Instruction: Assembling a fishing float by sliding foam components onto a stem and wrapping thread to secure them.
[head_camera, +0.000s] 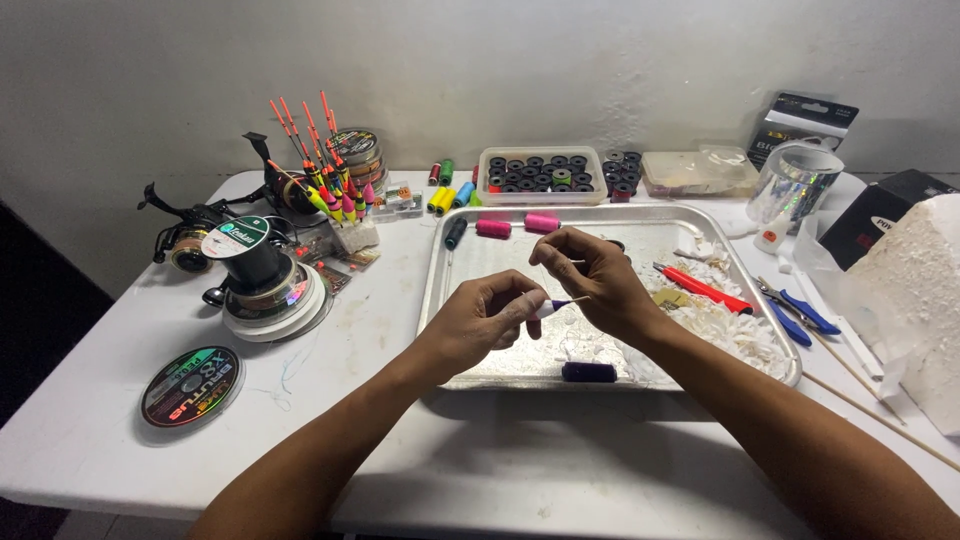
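My left hand (487, 318) pinches a small white float body with a purple band (552, 306), held over a metal tray (445, 270). A thin stick pokes out of its right end. My right hand (590, 275) is closed beside it, fingers pinched on what looks like a thin thread or the stick's tip. A dark purple thread spool (588, 372) lies on the tray just below both hands. White shavings (735, 325) cover the tray's right side, with a red-handled knife (703, 289) on them.
Fishing line spools (190, 386) (262, 280) and reels (190, 235) sit at the left, with finished floats (325, 170) upright in a block. At the back: coloured thread spools (450, 195), a box of dark bobbins (541, 175). At the right: blue pliers (800, 312), white foam block (915, 295).
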